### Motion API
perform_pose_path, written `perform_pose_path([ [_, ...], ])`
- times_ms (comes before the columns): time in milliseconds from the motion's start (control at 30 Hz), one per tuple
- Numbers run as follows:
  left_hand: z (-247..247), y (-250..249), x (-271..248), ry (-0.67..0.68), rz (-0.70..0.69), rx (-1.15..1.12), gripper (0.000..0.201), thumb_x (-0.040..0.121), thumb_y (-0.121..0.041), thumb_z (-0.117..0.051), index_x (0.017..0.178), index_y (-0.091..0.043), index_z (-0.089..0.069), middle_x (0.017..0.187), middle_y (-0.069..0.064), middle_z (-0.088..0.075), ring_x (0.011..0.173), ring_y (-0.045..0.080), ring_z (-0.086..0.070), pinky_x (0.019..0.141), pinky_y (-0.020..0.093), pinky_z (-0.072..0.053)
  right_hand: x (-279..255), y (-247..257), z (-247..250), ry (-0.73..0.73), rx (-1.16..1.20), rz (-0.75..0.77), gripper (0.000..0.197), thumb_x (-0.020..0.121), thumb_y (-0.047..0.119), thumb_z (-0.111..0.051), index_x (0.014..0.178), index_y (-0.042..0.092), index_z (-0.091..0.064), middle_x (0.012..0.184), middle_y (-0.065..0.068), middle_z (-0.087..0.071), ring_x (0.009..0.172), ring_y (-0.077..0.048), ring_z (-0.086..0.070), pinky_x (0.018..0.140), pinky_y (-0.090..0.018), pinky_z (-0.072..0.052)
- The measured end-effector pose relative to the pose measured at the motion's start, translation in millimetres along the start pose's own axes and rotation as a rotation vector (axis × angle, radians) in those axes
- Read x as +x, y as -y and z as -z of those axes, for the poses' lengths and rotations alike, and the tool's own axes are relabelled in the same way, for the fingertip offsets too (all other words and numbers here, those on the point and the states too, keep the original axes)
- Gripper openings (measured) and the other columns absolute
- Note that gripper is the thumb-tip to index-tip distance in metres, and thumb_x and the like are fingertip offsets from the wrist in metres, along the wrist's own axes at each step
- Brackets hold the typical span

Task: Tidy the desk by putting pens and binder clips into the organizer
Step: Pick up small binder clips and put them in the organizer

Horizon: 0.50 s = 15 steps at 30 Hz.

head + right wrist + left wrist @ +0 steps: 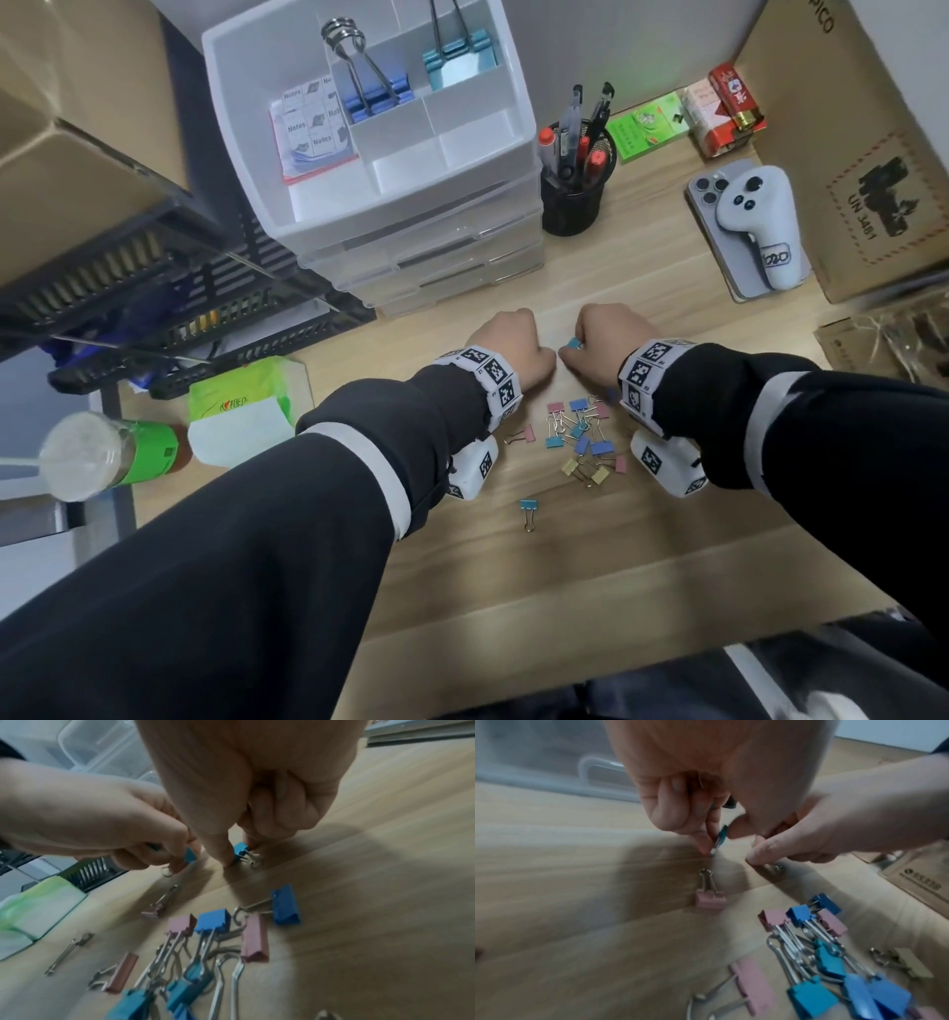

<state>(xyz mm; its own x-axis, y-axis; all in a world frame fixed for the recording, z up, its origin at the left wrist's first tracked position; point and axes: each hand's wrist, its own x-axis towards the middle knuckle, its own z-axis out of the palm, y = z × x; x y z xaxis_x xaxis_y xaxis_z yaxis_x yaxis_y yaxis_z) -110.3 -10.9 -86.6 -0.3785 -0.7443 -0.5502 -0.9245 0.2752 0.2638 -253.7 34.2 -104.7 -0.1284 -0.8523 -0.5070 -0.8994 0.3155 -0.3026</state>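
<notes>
On the tabletop [667,539], the white organizer [369,128] stands far left. Nearer, the left hand [506,347] and right hand [608,336] each pinch a small blue binder clip [241,850], its wire handles pointing down at the wood. The loose clips [580,442] lie scattered just near of the hands.

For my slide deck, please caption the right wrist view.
Right hand pinches a small blue binder clip on the desk; left hand holds another.

Left hand [513,345]: curled fingers hidden from head view. Its blue clip [190,855]: mostly covered, body blurred. Right hand's teal clip [241,850]: partly hidden behind thumb. Loose binder clips [834,973]: smeared, cut by lower edge; count uncertain, perhaps fifteen.
</notes>
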Motion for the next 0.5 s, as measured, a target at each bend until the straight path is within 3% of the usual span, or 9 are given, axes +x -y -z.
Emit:
perform_pose_path([
  [100, 2.3, 6.5, -6.7, -0.024, 0.077, -0.064, 0.027, 0.092, -0.018, -0.043, 0.106, -0.007, -0.063, 0.103, 0.014, -0.065, 0.083, 0.032, -0.058, 0.07, 0.032, -0.048, -0.9, 0.9, 3.9, 0.072, 0.103, -0.03, 0.036, 0.086, 0.04, -0.055, 0.064, 0.012, -0.05, 0.062, -0.006, -0.052, 0.062, -0.027, -0.053, 0.053, -0.029, -0.04],
  [233, 4.2, 19.0, -13.4, -0.002, 0.109, -0.188, 0.031, 0.092, -0.013, -0.039, 0.091, -0.005, -0.068, 0.094, 0.016, -0.068, 0.085, 0.036, -0.062, 0.07, 0.03, -0.045, -10.0, -2.3, 10.9, 0.095, 0.582, -0.138, 0.03, 0.088, 0.031, -0.048, 0.069, 0.009, -0.055, 0.064, -0.01, -0.054, 0.061, -0.025, -0.05, 0.065, -0.035, -0.043],
  [300, 2.4, 22.6, -16.2, 0.027, 0.121, -0.246, 0.034, 0.094, -0.016, -0.038, 0.078, -0.004, -0.065, 0.08, 0.012, -0.065, 0.081, 0.034, -0.061, 0.067, 0.029, -0.043, -15.4, -3.0, 13.6, 0.195, 1.007, -0.259, 0.021, 0.083, 0.019, -0.047, 0.067, 0.008, -0.054, 0.059, -0.011, -0.053, 0.049, -0.022, -0.046, 0.055, -0.033, -0.04],
  [400, -0.1, 21.6, -23.1, 0.038, 0.112, -0.256, 0.039, 0.098, -0.026, -0.041, 0.067, -0.007, -0.057, 0.067, 0.008, -0.06, 0.069, 0.028, -0.054, 0.058, 0.03, -0.039, -22.1, -8.5, 17.6, 0.428, 1.337, -0.447, 0.013, 0.079, 0.012, -0.046, 0.066, 0.011, -0.049, 0.056, -0.005, -0.049, 0.04, -0.012, -0.031, 0.034, -0.016, -0.021],
  [433, -2.0, 21.4, -24.3, 0.057, 0.093, -0.233, 0.039, 0.099, -0.026, -0.042, 0.07, -0.006, -0.06, 0.071, 0.008, -0.063, 0.072, 0.028, -0.056, 0.059, 0.029, -0.041, -23.1, -10.2, 17.0, 0.485, 1.382, -0.467, 0.013, 0.08, 0.012, -0.048, 0.067, 0.012, -0.049, 0.057, -0.004, -0.049, 0.041, -0.01, -0.031, 0.031, -0.015, -0.019],
  [500, -7.4, 21.9, -26.6, 0.092, 0.067, -0.19, 0.033, 0.1, -0.024, -0.042, 0.092, -0.002, -0.066, 0.093, 0.012, -0.07, 0.09, 0.03, -0.062, 0.074, 0.031, -0.048, -26.1, -12.6, 15.0, 0.548, 1.425, -0.461, 0.011, 0.084, 0.011, -0.052, 0.073, 0.01, -0.052, 0.064, -0.005, -0.052, 0.045, -0.01, -0.037, 0.03, -0.016, -0.024],
])
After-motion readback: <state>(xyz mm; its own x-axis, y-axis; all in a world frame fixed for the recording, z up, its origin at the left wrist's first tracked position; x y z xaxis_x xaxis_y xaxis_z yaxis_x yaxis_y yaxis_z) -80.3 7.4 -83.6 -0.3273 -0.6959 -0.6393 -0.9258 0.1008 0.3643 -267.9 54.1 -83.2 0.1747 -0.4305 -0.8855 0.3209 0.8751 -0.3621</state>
